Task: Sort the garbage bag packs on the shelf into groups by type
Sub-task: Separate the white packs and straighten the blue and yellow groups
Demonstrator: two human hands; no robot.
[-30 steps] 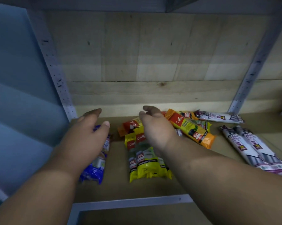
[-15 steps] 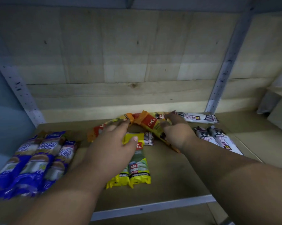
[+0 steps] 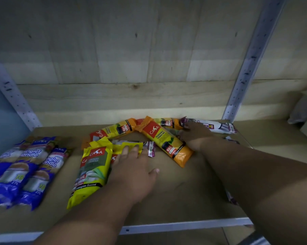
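Three blue garbage bag packs (image 3: 25,167) lie side by side at the left of the shelf. Yellow packs (image 3: 94,167) lie in the middle, and my left hand (image 3: 131,167) rests flat on the right-hand one with its fingers spread. Orange packs form an arch behind them: one (image 3: 165,140) slants to the right, another (image 3: 113,129) slants left. My right hand (image 3: 195,135) reaches to the back, its fingertips at the purple end of a white pack (image 3: 218,126); its grip is hidden. A small white and purple pack (image 3: 151,147) lies between the hands.
The brown shelf board (image 3: 184,191) has a metal front rail (image 3: 184,225). Perforated metal uprights stand at the left (image 3: 13,96) and right (image 3: 251,59) against a wooden back wall. More white packs (image 3: 230,138) are mostly hidden behind my right forearm.
My left hand has moved from the blue packs to the yellow packs. My right hand has shifted right, from the orange pack toward the white pack at the back. The view panned right.
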